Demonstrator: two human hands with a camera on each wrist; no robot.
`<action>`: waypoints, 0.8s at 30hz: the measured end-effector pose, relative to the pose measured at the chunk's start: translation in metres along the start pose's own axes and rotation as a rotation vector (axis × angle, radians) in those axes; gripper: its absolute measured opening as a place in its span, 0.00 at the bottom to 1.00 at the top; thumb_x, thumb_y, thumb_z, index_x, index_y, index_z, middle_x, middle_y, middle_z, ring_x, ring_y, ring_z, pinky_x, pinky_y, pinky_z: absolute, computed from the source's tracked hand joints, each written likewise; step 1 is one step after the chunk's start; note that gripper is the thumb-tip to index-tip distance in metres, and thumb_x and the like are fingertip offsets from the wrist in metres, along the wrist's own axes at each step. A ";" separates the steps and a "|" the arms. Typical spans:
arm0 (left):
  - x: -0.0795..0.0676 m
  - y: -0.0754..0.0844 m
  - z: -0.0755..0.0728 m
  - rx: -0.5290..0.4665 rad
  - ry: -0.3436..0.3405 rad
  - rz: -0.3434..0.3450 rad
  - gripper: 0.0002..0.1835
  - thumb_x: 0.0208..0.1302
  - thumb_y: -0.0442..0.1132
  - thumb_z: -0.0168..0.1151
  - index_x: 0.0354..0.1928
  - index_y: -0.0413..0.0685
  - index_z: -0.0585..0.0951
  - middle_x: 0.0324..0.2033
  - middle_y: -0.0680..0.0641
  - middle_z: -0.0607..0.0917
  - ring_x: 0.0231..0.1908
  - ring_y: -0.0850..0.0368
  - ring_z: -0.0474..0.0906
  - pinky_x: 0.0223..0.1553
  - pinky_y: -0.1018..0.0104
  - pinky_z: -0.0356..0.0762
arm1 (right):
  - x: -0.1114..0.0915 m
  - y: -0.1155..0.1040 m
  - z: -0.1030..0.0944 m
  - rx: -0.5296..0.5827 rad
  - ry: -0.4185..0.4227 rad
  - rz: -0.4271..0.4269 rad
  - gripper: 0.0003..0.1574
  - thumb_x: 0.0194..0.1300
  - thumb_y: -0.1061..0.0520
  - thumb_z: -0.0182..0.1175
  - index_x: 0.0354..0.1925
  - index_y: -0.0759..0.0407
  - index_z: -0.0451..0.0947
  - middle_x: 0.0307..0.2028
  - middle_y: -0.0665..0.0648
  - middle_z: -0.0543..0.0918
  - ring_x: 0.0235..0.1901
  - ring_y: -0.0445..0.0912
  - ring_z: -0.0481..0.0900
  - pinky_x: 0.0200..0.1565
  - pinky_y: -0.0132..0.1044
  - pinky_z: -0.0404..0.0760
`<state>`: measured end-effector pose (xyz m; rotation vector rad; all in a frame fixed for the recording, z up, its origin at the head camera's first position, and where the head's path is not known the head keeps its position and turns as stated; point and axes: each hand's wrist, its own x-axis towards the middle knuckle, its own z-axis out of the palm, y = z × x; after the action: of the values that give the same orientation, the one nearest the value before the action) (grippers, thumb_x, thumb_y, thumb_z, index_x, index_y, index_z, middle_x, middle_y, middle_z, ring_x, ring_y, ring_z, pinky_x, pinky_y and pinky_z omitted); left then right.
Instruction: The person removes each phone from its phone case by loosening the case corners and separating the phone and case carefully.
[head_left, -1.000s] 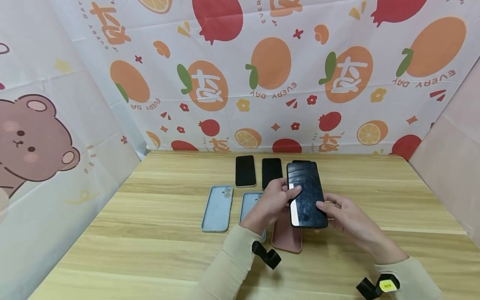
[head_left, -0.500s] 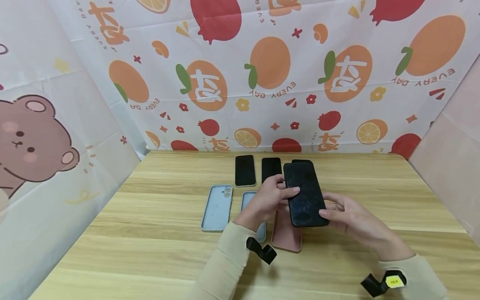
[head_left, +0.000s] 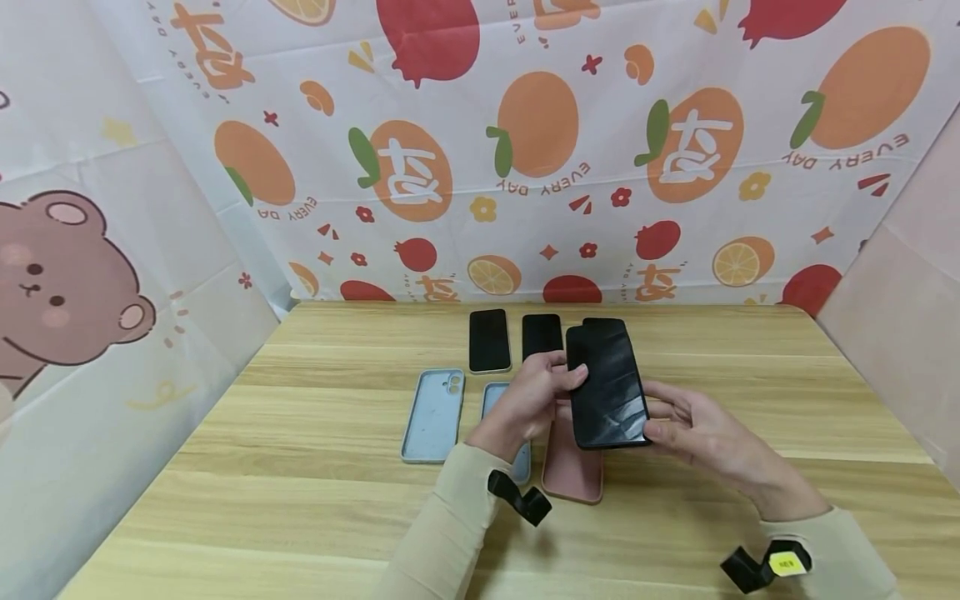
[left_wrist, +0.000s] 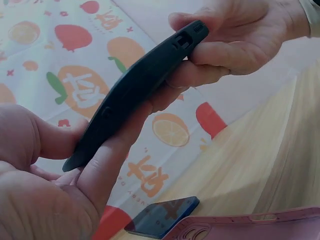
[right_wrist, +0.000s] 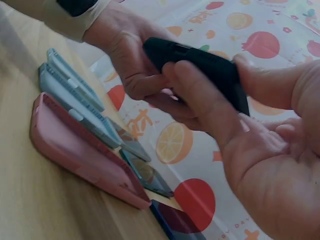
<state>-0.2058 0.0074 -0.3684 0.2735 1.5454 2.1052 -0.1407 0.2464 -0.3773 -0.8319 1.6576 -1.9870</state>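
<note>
Both hands hold a dark phone in a dark case above the table, tilted with its black, glossy face up toward the head camera. My left hand grips its left side, thumb on the face and fingers behind. At the lower right corner, my right hand pinches the edge between thumb and fingers. The left wrist view shows the case's side edge, with a small cutout near the right hand. Below the phone, partly covered by it, lies an empty pink phone case.
Left on the wooden table lie a light blue phone case and another blue case, partly behind the left arm. Two black phones, a left one and a middle one, lie farther back. A third phone lies beyond the pink case.
The held phone has shifted slightly left and changed its tilt; the bright reflection has gone from its left edge to its lower right. Both hands still hold it, the left one a little farther left.
</note>
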 end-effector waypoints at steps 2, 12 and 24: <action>0.000 0.000 -0.001 -0.013 -0.006 -0.002 0.18 0.74 0.35 0.54 0.62 0.38 0.72 0.36 0.50 0.87 0.32 0.60 0.86 0.31 0.65 0.86 | 0.000 0.001 0.001 -0.055 0.028 -0.006 0.39 0.75 0.70 0.44 0.73 0.81 0.35 0.63 0.58 0.78 0.59 0.48 0.80 0.52 0.34 0.82; 0.000 0.003 0.000 -0.039 -0.019 -0.007 0.17 0.74 0.35 0.53 0.62 0.40 0.72 0.38 0.49 0.87 0.35 0.60 0.87 0.35 0.63 0.86 | -0.001 0.001 0.006 -0.104 0.074 -0.033 0.42 0.77 0.61 0.48 0.74 0.76 0.36 0.71 0.60 0.65 0.64 0.47 0.76 0.59 0.38 0.78; -0.002 0.004 -0.003 -0.037 -0.039 -0.007 0.17 0.74 0.34 0.52 0.61 0.38 0.72 0.39 0.48 0.86 0.37 0.58 0.87 0.36 0.63 0.86 | -0.001 0.002 0.004 -0.023 0.018 -0.012 0.37 0.75 0.67 0.44 0.75 0.69 0.41 0.71 0.57 0.65 0.63 0.52 0.76 0.62 0.39 0.77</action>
<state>-0.2064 0.0030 -0.3656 0.2934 1.4816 2.1087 -0.1371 0.2436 -0.3789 -0.8357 1.6921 -1.9930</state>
